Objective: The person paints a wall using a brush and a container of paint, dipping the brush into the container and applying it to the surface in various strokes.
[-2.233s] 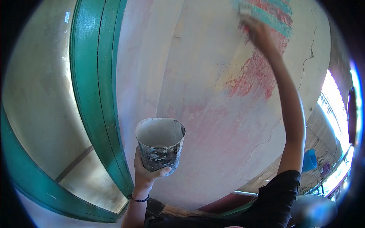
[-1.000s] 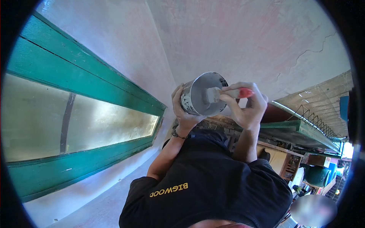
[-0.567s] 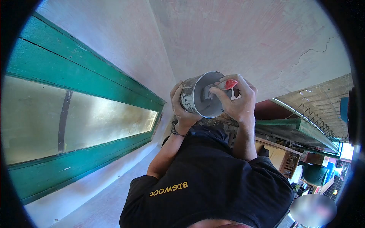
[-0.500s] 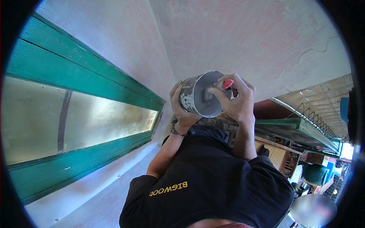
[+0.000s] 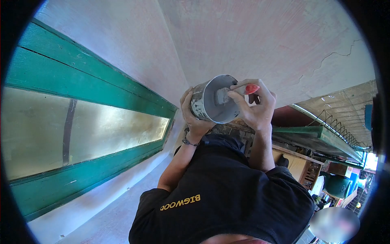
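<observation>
Head view shows a black shirt (image 5: 219,195) closest to the camera, with yellow letters on it. Two bare arms reach out from it. The left hand (image 5: 194,118) has a dark bracelet (image 5: 187,142) on its wrist. Its grip is wrapped tight around the back of a small metal pot (image 5: 213,110) that is messy with old paint. The pot is tipped on its side, and its open mouth faces the right hand (image 5: 256,112). That hand's grip is closed on a brush (image 5: 251,88), pinched between thumb and fingers. The brush lies almost flat, so its long side runs across the picture. Its hairy end points left, inside the pot and close to the pot's inner wall. Its red handle end points right and sticks out past the fingers. Both hands are close together, right at the pot's rim. Behind them is a pale pink wall (image 5: 252,36) with a thin crack. On the left is a green window frame (image 5: 81,77). Far off on the right is a green shelf (image 5: 321,136).
</observation>
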A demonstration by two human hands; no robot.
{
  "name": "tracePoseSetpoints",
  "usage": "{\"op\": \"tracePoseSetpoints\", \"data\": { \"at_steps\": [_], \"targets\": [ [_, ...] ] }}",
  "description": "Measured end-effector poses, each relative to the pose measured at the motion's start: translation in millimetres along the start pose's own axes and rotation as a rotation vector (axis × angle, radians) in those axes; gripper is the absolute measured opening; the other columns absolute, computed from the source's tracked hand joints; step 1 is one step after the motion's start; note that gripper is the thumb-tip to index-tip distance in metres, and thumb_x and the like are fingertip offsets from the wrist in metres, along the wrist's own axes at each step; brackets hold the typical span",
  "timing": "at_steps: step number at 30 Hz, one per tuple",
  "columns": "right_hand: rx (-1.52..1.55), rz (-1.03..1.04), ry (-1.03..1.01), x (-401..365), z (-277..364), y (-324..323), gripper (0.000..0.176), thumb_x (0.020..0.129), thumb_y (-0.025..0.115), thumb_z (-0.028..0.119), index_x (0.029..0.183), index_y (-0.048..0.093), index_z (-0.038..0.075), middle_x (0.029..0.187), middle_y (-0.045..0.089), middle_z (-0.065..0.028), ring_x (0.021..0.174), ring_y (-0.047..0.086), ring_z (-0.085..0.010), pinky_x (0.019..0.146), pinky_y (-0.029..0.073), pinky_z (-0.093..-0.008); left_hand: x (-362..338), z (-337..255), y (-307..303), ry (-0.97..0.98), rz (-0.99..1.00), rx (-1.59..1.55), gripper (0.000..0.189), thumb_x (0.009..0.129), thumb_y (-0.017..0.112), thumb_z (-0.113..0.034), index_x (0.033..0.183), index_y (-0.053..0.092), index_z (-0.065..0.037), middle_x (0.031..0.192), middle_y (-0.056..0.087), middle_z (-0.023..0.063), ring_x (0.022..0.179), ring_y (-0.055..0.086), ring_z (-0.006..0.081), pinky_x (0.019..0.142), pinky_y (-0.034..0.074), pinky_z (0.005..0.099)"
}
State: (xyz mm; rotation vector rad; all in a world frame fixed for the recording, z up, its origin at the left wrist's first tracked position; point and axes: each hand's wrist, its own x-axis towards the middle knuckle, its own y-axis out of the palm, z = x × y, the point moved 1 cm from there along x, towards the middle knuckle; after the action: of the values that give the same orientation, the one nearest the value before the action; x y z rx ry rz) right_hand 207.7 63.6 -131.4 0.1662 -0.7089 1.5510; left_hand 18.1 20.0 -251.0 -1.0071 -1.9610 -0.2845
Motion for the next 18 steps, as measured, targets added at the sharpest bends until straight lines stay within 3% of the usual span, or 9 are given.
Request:
{"op": "tracePoseSetpoints", "data": {
  "at_steps": [3,8,11,18],
  "targets": [
    [0.069,-0.041,-0.068,3,-1,-3,0.025,0.082,0.087,0.008,0.101,0.07,0.002,0.089,0.078,-0.0076,0.068,0.067,-0.0095,0.055,0.049,-0.0235,-1,-1,-1,-0.024,0.062,0.028,0.116,0.058,0.103,-0.037,0.147,0.039,0.0,0.143,0.05,0.0209,0.134,0.051,0.0372,0.113,0.044,0.0487],
    [0.105,-0.099,-0.207,2,-20,2,0.022,0.086,0.08,0.0,0.106,0.07,0.002,0.098,0.08,-0.0127,0.081,0.076,-0.0158,0.068,0.058,-0.0263,0,-1,-2,-0.054,0.061,0.033,0.108,0.057,0.101,-0.034,0.144,0.045,0.001,0.139,0.055,0.0248,0.13,0.056,0.0418,0.109,0.048,0.05],
    [0.096,-0.107,-0.181,1,-26,3,0.022,0.087,0.08,0.0,0.107,0.07,0.001,0.101,0.08,-0.0147,0.086,0.078,-0.0188,0.076,0.06,-0.0293,-2,3,-3,-0.067,0.086,0.021,0.109,0.056,0.1,-0.034,0.144,0.045,0.001,0.139,0.055,0.0251,0.129,0.056,0.0421,0.109,0.048,0.0498],
    [0.197,-0.145,-0.132,0,-20,4,0.027,0.084,0.087,0.007,0.102,0.068,0.0,0.095,0.079,-0.0132,0.086,0.077,-0.017,0.071,0.062,-0.0279,-2,1,-1,-0.082,0.1,0.027,0.109,0.056,0.1,-0.035,0.144,0.046,0.002,0.14,0.054,0.0255,0.13,0.055,0.0424,0.109,0.047,0.0502]
  ]
}}
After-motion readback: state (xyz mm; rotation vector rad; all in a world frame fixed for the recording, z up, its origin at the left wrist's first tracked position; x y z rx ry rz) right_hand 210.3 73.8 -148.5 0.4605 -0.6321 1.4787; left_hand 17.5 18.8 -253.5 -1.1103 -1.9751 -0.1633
